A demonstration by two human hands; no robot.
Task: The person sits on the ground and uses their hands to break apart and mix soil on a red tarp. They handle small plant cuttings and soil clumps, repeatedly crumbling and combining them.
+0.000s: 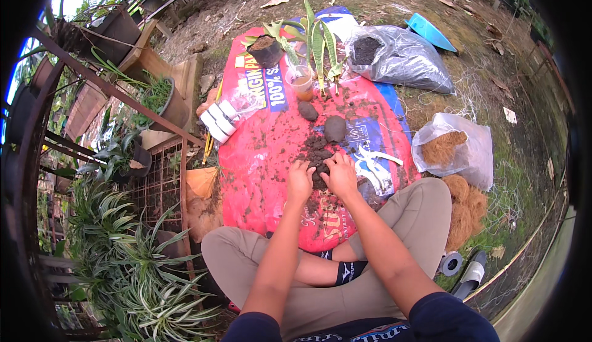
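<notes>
On a red printed plastic sheet (246, 169) in front of my crossed legs lies a heap of dark, moist soil (317, 150). My left hand (300, 180) and my right hand (340, 172) meet at its near side, fingers curled around a clump of soil between them. Just beyond are two smooth dark soil balls, a larger one (335, 129) and a smaller one (308, 111). White-handled cutters (377, 159) rest to the right of my right hand. Farther off, a clear cup of brown liquid (302, 85) stands by several upright variegated snake plant leaves (317, 43).
Far left stands a black pot (266, 52); white rolls (219, 121) lie nearer. At far right are a grey bag of dark soil (410, 60) and a blue basin (430, 31). Brown fibre (465, 215) and a bag of it (475, 151) sit right. Potted plants (142, 268) line the left.
</notes>
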